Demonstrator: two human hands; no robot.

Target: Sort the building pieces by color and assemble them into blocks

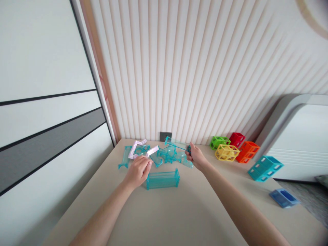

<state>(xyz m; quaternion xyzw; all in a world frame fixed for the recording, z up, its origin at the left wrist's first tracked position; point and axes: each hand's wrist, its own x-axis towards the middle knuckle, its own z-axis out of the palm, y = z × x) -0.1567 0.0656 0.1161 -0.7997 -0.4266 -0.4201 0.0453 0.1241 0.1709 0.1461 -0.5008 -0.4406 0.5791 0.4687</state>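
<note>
My right hand (pixel 195 156) is closed on one end of a long, clear teal plastic piece (pixel 176 144), which extends leftward above other parts. My left hand (pixel 138 172) has its fingers curled in. It is beside the left end of a teal see-through trough-like piece (pixel 163 180) and just below an angular lilac plastic piece (pixel 132 150). What its fingers hold, if anything, is hidden. Between and behind the hands lie several clear teal plastic parts (pixel 169 154), overlapping one another. Another teal part (pixel 125 156) lies at the far left.
Block-like frames in green (pixel 217 142), yellow (pixel 227 152), red (pixel 236 139), orange (pixel 247 152) and teal (pixel 265 168) stand on the right of the table (pixel 174 215). A blue one (pixel 283 197) is near the right edge. A ribbed wall (pixel 164 68) with a dark socket plate (pixel 165 136) borders the back.
</note>
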